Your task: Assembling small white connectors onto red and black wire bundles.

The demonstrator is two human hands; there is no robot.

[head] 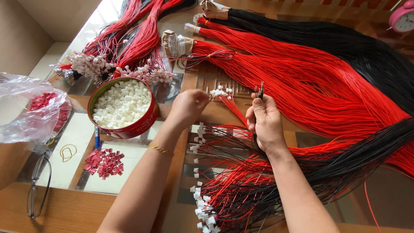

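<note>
While our left hand pinches a small white plastic connector at the end of thin red wires, our right hand is closed around a small bunch of red and black wires, tips upright just beyond the fingers; the two hands sit near each other at the middle of the desk, seemingly so wire end and connector meet at easy reach; at nine o'clock of the left hand stands a round red tin of loose white connector housings, close enough to pick from, we judge; at seven o'clock of the tin lies a small heap of red plastic connector pieces, with a yellow rubber band beside it; at the far left edge rests a clear plastic bag holding more red pieces; a pair of dark-framed glasses lies at the lower left; from twelve to four o'clock fan long sheaves of red wire and black wire; finished red-and-black leads with white plugs pile at six o'clock, between our forearms.
</note>
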